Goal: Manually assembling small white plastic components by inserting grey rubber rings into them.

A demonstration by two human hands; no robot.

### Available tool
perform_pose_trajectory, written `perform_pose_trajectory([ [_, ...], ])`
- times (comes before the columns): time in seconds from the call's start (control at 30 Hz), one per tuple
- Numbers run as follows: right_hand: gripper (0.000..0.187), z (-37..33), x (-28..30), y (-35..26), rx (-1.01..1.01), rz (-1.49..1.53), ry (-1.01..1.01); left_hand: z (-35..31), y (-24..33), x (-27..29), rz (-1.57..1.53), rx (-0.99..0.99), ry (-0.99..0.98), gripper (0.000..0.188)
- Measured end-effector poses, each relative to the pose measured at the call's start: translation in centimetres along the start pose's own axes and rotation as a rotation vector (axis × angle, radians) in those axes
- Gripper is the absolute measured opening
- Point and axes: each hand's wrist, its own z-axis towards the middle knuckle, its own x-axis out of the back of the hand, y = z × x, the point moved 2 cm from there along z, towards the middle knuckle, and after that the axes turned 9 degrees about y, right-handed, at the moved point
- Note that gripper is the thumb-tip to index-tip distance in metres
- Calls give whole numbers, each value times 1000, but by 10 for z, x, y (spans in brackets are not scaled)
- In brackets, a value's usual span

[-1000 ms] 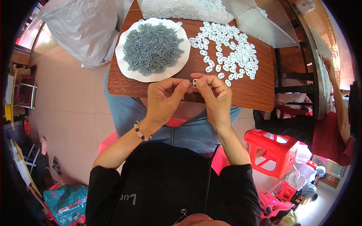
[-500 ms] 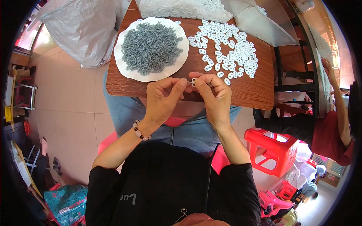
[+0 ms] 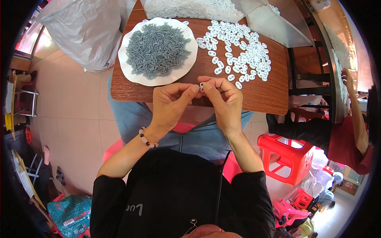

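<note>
My right hand is closed in a pinch on a small white oval piece with two holes, just above the table's near edge. Against that piece, the fingertips of my left hand are pressed together; whatever sits between them is too small and covered to name. Beyond my left hand stands a white wavy-rimmed plate, heaped with small grey ribbed pieces. Many more white two-hole ovals lie loose on the table beyond my right hand.
The brown wooden table ends close to my lap. A clear bag of white pieces and a pale panel border its far side. A red stool stands at right, near another person's arm. A large whitish sack is at left.
The thin piece that showed between my left fingers and the white oval is now out of sight, and my fingertips are closer together. The other person's hand at right has shifted.
</note>
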Motion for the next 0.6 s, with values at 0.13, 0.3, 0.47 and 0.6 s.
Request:
perform_pose_trajectory([
  [0.13,15,0,0,2,-1,-17,0,1,-1,-1,10,-21,6,15],
  [0.3,15,1,0,7,-28,29,-2,1,-1,-1,46,-27,16,15],
  [0.47,14,2,4,4,-19,9,1,2,-1,-1,73,-17,7,15],
  [0.6,14,3,20,-4,30,-13,100,4,8,-7,108,30,-12,12],
])
